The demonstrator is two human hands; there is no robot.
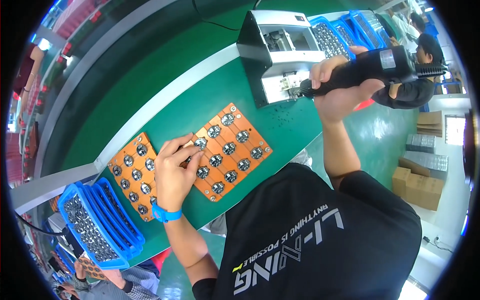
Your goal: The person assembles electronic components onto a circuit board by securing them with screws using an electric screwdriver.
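My right hand [340, 97] grips a black electric screwdriver [372, 67], held nearly level. Its tip end reaches the front of a black-and-white screw feeder [285, 17]; the exact contact is hard to make out. An orange fixture board [229, 162] with rows of small round circuit boards lies on the green bench. At that fixture's left edge, my left hand [170, 175], wearing a blue wristband [166, 215], has thumb and fingers curled together beside a round circuit board [200, 144]. Whatever sits between those fingers is mostly hidden. A second orange fixture [139, 162] lies partly under this hand.
Blue trays [107, 215] of small parts stand stacked at the left, and more blue trays [320, 21] sit behind the feeder. Tiny dark bits [282, 116] are scattered on the bench. A pale rail [170, 85] runs behind. Other people and cardboard boxes [417, 187] appear further off.
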